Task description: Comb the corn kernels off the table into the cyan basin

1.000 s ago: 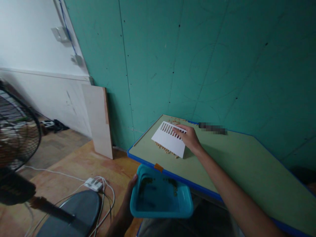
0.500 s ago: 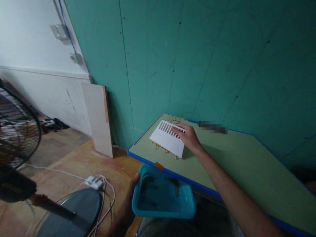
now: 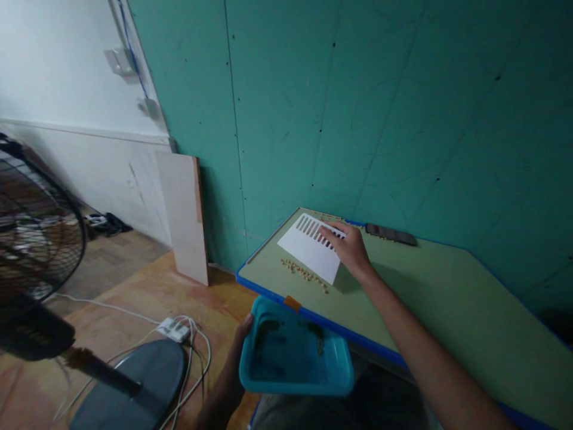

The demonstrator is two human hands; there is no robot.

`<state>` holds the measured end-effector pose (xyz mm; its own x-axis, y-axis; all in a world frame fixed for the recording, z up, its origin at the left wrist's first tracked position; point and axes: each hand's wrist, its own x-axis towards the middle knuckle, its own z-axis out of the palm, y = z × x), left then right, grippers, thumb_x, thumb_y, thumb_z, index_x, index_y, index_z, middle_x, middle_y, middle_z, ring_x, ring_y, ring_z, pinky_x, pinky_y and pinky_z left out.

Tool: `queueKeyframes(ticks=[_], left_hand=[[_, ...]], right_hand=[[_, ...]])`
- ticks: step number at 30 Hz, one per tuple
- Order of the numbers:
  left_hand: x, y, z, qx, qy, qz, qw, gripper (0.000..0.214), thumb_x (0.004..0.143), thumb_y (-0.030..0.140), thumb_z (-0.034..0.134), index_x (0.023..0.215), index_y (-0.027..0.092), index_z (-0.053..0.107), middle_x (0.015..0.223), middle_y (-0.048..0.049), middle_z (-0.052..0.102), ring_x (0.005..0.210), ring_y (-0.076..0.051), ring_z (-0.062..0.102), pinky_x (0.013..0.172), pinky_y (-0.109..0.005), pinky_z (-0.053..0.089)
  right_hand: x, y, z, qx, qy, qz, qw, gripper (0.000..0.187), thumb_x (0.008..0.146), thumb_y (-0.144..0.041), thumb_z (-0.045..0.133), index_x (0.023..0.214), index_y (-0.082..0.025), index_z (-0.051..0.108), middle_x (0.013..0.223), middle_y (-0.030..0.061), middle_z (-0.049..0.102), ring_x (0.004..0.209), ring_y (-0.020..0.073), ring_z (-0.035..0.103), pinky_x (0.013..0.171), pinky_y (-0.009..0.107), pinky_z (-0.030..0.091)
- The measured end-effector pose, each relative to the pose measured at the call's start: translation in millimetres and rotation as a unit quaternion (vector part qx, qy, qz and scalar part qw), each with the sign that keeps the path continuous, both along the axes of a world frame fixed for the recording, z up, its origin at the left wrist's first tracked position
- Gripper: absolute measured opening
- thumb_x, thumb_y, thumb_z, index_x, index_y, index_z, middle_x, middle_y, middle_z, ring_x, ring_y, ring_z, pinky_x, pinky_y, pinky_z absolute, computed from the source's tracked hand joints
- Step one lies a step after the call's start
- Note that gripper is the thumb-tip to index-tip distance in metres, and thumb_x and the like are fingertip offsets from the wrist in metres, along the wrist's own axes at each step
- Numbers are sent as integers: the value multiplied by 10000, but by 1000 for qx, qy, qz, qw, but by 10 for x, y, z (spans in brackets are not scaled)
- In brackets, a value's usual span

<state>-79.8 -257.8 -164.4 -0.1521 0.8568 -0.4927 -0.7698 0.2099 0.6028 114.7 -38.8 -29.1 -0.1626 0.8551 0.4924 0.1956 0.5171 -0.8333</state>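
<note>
My right hand [image 3: 351, 243] grips a white slotted plastic sheet [image 3: 308, 251] by its slotted upper part, fingers closed on it. The sheet leans over the pale green tabletop [image 3: 430, 286]. In front of its lower edge lies a loose row of small tan bean-like pieces [image 3: 305, 273], a small gap apart from it. My left hand [image 3: 239, 343] holds the left side of a blue plastic tub [image 3: 298, 383], thumb over the rim. The tub sits at the table's front edge, tilted toward me, with some small pieces gathered inside its corners.
More small pieces lie along the table's back edge, beside a dark flat bar [image 3: 391, 234]. An orange patch [image 3: 292, 303] marks the blue table edging. A standing fan [image 3: 40, 239], a power strip [image 3: 173, 329] with cables and a leaning board [image 3: 183, 218] are to the left.
The white sheet has shifted back toward the wall, so the row of pieces in front of it shows more fully. The tub stays held in place. The view has turned slightly.
</note>
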Motion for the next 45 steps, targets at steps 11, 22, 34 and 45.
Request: queueKeyframes(ticks=[11, 22, 34, 45], left_hand=[[-28, 22, -8, 36, -42, -57, 997, 745, 807, 586, 688, 1396, 141, 586, 1220, -145, 767, 1199, -371, 674, 1096, -512, 465], [-76, -7, 42, 24, -18, -42, 999, 760, 825, 602, 660, 1407, 123, 569, 1239, -147, 759, 1224, -360, 660, 1102, -498, 459], [-125, -19, 212, 30, 37, 23, 999, 553, 865, 557, 631, 1241, 157, 703, 1030, -86, 829, 1183, -319, 692, 1109, -451, 471], [-144, -28, 341, 26, 33, 35, 999, 550, 857, 567, 619, 1174, 132, 730, 1033, -129, 823, 1187, -358, 684, 1047, -492, 523]], right_hand=[[-159, -119, 12, 37, -65, -140, 987, 285, 810, -394, 649, 917, -163, 777, 815, 99, 767, 719, 237, 703, 647, 324, 505], [-425, -92, 86, 93, -138, -194, 967, 272, 832, -301, 572, 908, -144, 780, 865, 138, 782, 693, 237, 703, 634, 322, 479], [-471, -193, -17, 106, -136, -195, 965, 286, 862, -298, 545, 947, -149, 774, 919, 135, 786, 769, 251, 719, 674, 326, 491], [-475, -211, -65, 91, -135, -176, 971, 269, 875, -306, 543, 939, -171, 766, 906, 130, 782, 743, 234, 694, 658, 314, 473]])
